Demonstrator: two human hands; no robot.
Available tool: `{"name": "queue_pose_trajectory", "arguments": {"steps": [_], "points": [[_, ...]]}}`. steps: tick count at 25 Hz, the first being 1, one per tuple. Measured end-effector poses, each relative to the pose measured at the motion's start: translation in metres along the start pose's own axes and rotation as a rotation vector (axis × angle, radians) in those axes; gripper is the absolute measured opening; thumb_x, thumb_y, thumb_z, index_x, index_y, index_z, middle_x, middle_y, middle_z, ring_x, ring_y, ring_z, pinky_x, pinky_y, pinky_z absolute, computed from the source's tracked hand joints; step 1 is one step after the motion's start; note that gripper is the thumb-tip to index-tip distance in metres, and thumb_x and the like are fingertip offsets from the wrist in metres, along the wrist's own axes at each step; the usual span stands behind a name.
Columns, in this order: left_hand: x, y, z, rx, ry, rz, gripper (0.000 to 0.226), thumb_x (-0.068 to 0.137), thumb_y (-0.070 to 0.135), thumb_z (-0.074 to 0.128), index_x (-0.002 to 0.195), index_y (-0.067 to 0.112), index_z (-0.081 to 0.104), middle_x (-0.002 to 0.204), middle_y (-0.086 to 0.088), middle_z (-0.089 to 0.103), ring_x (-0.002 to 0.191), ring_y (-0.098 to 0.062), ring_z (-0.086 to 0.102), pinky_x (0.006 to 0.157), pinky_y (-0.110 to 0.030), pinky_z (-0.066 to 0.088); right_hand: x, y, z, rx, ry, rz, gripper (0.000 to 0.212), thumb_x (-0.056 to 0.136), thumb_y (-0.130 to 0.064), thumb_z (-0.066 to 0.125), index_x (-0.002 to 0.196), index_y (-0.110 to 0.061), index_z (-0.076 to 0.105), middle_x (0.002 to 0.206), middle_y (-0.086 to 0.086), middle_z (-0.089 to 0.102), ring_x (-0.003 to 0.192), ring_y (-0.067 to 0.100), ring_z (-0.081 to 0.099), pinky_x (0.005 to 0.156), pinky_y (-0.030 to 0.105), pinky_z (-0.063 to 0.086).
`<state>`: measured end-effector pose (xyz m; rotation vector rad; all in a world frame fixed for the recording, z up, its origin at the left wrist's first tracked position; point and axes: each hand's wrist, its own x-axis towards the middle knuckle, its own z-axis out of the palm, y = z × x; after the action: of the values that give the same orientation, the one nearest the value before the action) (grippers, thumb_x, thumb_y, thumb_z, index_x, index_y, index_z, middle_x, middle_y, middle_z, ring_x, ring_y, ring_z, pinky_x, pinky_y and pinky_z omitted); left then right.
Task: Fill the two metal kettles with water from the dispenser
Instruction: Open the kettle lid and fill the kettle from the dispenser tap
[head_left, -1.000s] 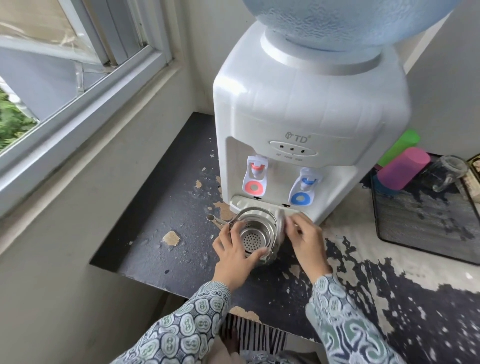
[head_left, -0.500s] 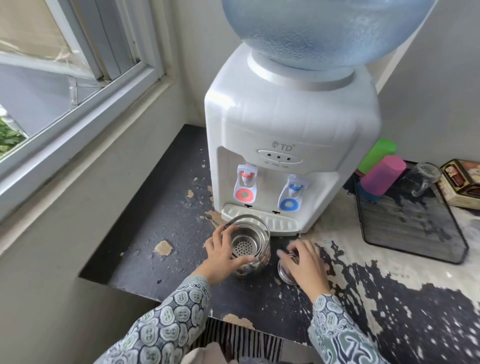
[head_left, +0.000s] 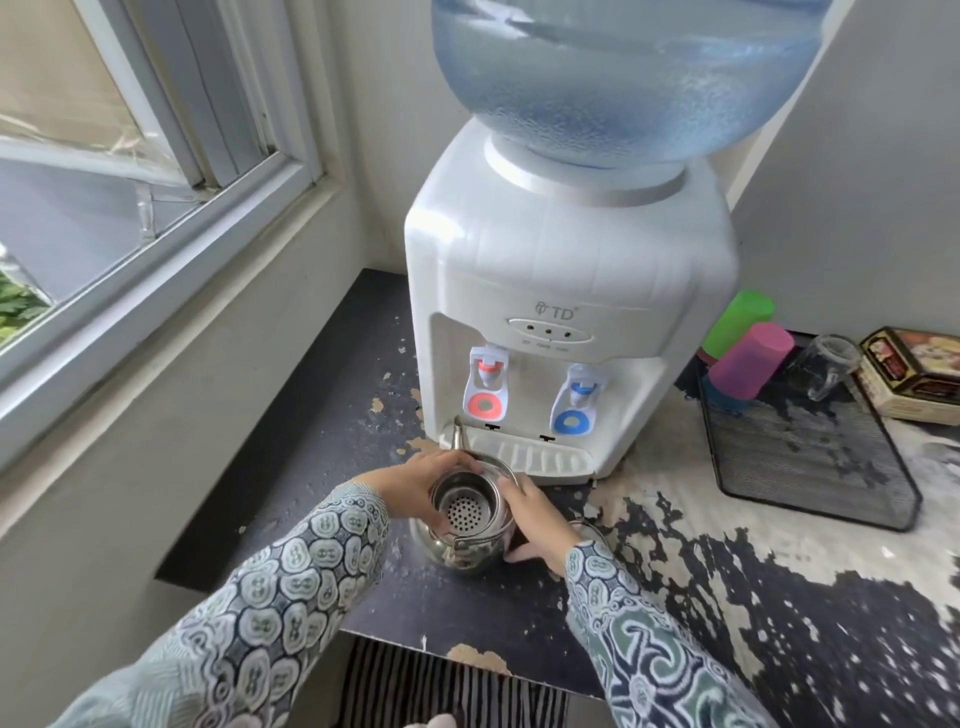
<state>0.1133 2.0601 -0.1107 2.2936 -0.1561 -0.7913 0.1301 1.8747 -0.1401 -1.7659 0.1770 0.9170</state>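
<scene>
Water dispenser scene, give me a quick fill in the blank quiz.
1. The left tap on the dispenser is ____.
2. The right tap is ____.
3. The pink cup lies beside a ____ cup.
4. The open kettle holds a perforated ____.

Missing words: red; blue; green; strainer

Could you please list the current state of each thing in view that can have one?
Kettle: upright on the counter, lid off, strainer visible inside, short of the taps.
Left hand: holds the kettle's side.
Right hand: holds the kettle's other side.
Red tap: not pressed, no water running.
Blue tap: not pressed.
Water bottle: mounted on the dispenser, holding water.
Glass mug: lying tilted on the mesh tray.
</scene>
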Motion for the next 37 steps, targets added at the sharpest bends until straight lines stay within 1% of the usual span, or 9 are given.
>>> {"name": "queue_pose_trajectory", "arguments": {"steps": [5,9,13,18,20,23,28,31,37], "points": [[-0.020,0.005,0.031,-0.008,0.279,-0.094,0.061,0.084,0.003,0.053,0.133,0.035,0.037,0.153,-0.003,0.011,0.141,-0.028,0.001,0.114,-0.049,0.014,-0.016,0.016,0.012,0.343,-0.002,0.077,0.038,0.095,-0.029,0.043,0.130,-0.022,0.031,0.130,0.003,0.038,0.119,0.024,0.039,0.087,0.059,0.048],[-0.030,0.009,0.072,-0.194,0.502,-0.112,0.034,0.093,0.031,0.047,0.127,0.028,0.046,0.153,-0.004,0.014,0.141,-0.025,0.003,0.115,-0.042,0.012,-0.024,0.040,0.024,0.659,-0.011,0.156,0.049,0.086,-0.018,0.062,0.129,-0.018,0.040,0.129,0.014,0.044,0.119,0.035,0.043,0.075,0.055,0.054],[-0.035,0.003,0.082,-0.248,0.458,-0.012,0.088,0.051,0.073,0.066,0.126,0.037,0.039,0.149,0.007,0.011,0.140,-0.015,0.001,0.116,-0.040,0.014,-0.035,0.044,0.031,0.777,-0.141,0.171,0.014,0.077,0.000,0.060,0.090,-0.004,0.055,0.106,0.018,0.050,0.095,0.034,0.049,0.063,0.048,0.057],[-0.034,-0.014,0.072,-0.240,0.503,0.163,0.094,0.050,0.051,0.081,0.128,0.038,0.030,0.140,0.012,0.023,0.138,-0.007,0.021,0.115,-0.032,0.025,-0.051,0.024,0.028,0.836,-0.103,0.132,0.017,0.081,0.006,0.051,0.071,-0.007,0.048,0.078,0.015,0.050,0.071,0.026,0.051,0.067,0.052,0.056],[-0.031,-0.015,0.071,-0.290,0.570,0.172,0.089,0.052,0.052,0.081,0.124,0.044,0.030,0.138,0.014,0.033,0.132,-0.002,0.030,0.113,-0.031,0.029,-0.059,0.011,0.025,0.850,-0.081,0.116,0.011,0.083,0.004,0.052,0.077,-0.005,0.051,0.081,0.017,0.050,0.074,0.027,0.053,0.074,0.055,0.054],[-0.021,-0.004,0.068,-0.330,0.554,0.168,0.092,0.055,0.061,0.073,0.130,0.039,0.026,0.144,0.018,0.024,0.137,-0.005,0.023,0.115,-0.033,0.023,-0.065,-0.007,0.017,0.855,-0.044,0.107,0.009,0.082,0.004,0.052,0.077,-0.003,0.054,0.084,0.019,0.051,0.078,0.029,0.054,0.083,0.056,0.050],[0.003,0.011,0.044,-0.284,0.571,0.165,0.118,0.048,0.055,0.081,0.139,0.025,0.012,0.140,0.004,0.032,0.133,-0.012,0.029,0.114,-0.036,0.027,-0.053,-0.031,0.007,0.889,-0.040,0.124,0.004,0.080,0.000,0.055,0.083,-0.002,0.055,0.082,0.019,0.056,0.083,0.028,0.058,0.072,0.047,0.055],[0.012,0.016,0.034,-0.251,0.573,0.138,0.112,0.046,0.051,0.084,0.131,0.030,0.015,0.133,0.004,0.038,0.126,-0.011,0.036,0.110,-0.030,0.031,-0.044,-0.036,0.006,0.888,-0.054,0.144,0.009,0.081,-0.006,0.057,0.089,-0.003,0.057,0.076,0.016,0.062,0.075,0.024,0.059,0.067,0.046,0.056],[0.017,0.014,0.010,-0.217,0.479,0.132,0.100,0.055,0.041,0.085,0.119,0.031,0.008,0.128,0.004,0.031,0.124,-0.012,0.035,0.108,-0.025,0.031,-0.045,-0.029,-0.004,0.674,-0.058,0.144,0.035,0.084,-0.040,0.062,0.104,-0.013,0.052,0.115,0.011,0.044,0.113,0.033,0.048,0.077,0.046,0.055]]}}
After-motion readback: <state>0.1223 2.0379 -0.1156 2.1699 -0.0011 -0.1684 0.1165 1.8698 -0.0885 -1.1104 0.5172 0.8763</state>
